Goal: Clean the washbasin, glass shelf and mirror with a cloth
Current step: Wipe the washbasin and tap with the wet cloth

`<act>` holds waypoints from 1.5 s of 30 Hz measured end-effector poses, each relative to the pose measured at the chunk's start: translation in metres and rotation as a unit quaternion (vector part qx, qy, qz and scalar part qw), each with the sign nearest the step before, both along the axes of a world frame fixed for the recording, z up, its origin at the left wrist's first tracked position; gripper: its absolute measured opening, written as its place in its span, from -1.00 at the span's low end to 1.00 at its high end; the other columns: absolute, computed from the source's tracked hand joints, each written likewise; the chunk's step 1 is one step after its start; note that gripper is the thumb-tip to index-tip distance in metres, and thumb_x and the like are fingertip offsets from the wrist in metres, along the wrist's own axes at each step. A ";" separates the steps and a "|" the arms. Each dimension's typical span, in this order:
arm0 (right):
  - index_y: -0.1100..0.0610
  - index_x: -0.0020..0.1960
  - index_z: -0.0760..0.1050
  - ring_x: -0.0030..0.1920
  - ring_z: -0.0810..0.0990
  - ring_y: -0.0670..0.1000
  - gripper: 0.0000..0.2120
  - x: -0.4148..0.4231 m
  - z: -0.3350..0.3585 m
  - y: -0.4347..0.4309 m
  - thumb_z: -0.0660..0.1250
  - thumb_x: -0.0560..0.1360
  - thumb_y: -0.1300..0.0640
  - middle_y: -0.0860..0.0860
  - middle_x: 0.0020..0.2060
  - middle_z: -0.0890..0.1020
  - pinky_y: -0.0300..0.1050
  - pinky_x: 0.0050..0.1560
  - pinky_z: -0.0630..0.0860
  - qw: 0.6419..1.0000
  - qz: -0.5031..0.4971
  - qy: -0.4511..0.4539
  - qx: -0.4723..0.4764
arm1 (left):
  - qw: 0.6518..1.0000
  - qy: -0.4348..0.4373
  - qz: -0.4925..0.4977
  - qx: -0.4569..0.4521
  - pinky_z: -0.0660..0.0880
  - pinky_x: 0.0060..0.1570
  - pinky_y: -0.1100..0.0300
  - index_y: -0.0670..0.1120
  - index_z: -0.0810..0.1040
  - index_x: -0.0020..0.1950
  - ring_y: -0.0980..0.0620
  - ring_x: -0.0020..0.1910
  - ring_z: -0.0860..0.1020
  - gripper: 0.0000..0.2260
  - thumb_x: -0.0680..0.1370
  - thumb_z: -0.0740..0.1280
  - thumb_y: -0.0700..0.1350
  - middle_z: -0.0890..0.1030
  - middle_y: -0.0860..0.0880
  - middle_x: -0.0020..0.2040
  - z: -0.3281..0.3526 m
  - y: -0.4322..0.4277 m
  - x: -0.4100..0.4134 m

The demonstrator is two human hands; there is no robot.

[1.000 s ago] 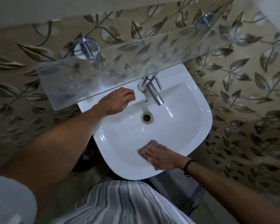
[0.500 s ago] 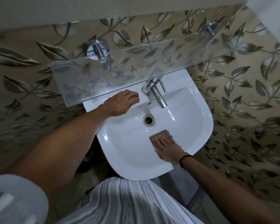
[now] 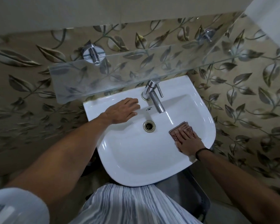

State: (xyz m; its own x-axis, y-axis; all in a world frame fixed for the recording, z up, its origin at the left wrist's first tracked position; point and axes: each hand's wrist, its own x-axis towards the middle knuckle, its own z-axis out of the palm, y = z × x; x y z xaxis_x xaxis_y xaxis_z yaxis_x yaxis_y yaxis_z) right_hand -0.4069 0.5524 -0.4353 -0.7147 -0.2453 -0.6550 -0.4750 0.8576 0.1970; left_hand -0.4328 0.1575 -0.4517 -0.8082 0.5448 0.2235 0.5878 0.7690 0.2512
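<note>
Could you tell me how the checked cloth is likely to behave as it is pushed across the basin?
The cloth is probably soft and floppy: it lies flattened, slightly rumpled, under the right hand. It likely slides easily, since the washbasin looks glossy. Looking thin, it should be light and may bunch when pushed.

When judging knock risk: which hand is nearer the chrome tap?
Left: left hand rests on the white washbasin rim beside the tap; right hand presses the brown cloth in the bowl.

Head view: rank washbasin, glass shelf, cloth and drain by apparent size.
1. Washbasin and glass shelf: similar spread, shelf nearer the camera, so unranked.
2. Cloth, partly under the right hand.
3. Drain.
</note>
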 end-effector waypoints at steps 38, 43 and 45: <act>0.15 0.43 0.34 0.59 0.03 0.31 -0.53 0.043 -0.123 -0.125 -0.13 0.69 -0.04 0.23 0.57 0.18 0.47 0.43 0.15 0.930 0.232 0.016 -0.285 | 0.997 0.066 0.028 -0.017 0.44 0.29 0.03 -0.11 0.57 0.25 -0.16 0.25 0.49 -0.75 0.68 0.26 0.00 0.51 -0.18 0.31 -0.003 0.006 -0.003; 0.01 0.61 0.12 0.62 0.01 0.10 -0.29 0.012 -0.102 -0.052 -0.33 0.61 -0.31 0.05 0.62 0.06 0.34 0.41 0.20 0.938 0.249 -0.017 -0.241 | 0.997 0.071 0.026 -0.001 0.46 0.27 0.02 -0.11 0.58 0.23 -0.16 0.21 0.51 -0.79 0.66 0.29 -0.05 0.52 -0.17 0.29 -0.004 0.006 -0.003; -0.04 0.60 0.13 0.59 0.14 0.08 -0.32 -0.018 -0.088 -0.020 -0.22 0.60 -0.32 0.01 0.61 0.13 0.42 0.41 0.21 0.950 0.227 0.020 -0.212 | 0.997 0.069 0.027 0.002 0.46 0.27 0.02 -0.11 0.58 0.23 -0.17 0.20 0.51 -0.79 0.66 0.29 -0.05 0.51 -0.16 0.29 -0.004 0.006 -0.003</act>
State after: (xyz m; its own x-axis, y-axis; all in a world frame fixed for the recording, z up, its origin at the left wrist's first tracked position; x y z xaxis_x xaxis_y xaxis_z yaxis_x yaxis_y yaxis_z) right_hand -0.4246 0.5325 -0.5229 -0.4950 -0.7700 -0.4026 -0.8142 0.5729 -0.0947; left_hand -0.4355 0.1635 -0.4553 -0.7976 0.5009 0.3362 0.5753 0.7991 0.1743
